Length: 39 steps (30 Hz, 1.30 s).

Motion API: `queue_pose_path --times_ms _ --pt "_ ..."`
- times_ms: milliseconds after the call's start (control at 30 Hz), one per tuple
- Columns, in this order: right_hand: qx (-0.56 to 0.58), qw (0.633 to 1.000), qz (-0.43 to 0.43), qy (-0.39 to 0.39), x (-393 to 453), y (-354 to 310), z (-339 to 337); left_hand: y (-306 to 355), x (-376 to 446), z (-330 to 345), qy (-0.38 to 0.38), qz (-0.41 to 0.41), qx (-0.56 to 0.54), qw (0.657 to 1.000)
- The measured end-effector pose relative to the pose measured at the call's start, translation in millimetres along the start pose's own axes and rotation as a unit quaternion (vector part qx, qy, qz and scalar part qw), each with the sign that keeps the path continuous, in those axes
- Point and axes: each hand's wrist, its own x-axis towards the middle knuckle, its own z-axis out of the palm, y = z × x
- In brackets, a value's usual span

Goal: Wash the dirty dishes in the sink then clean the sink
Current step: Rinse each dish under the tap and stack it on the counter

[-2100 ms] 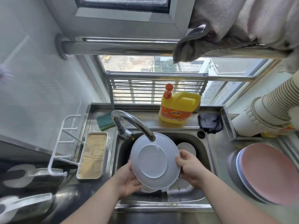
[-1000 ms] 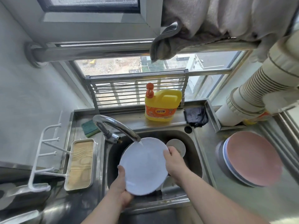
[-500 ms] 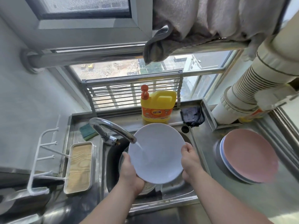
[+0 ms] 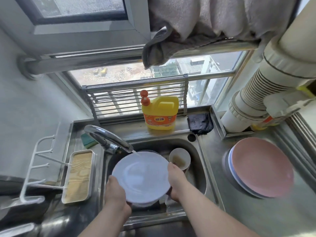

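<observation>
Steel counter [image 4: 239, 211] surrounds the sink [image 4: 201, 161] below a window [image 4: 133, 74].

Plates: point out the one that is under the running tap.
The white plate, held over the sink by both hands. The pink plate sits stacked on the counter to the right, away from the water.

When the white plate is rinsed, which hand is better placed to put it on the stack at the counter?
Probably the right hand. It grips the plate on the edge nearer the stack, which lies on the right counter. The left hand would have to cross over.
</observation>
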Motion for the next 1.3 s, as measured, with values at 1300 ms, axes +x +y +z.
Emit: queue_pose_path --times_ms 1300 --pt "-0.463 0.810 -0.214 0.288 -84 -113 -398 -177 -138 253 -0.292 0.266 0.483 0.782"
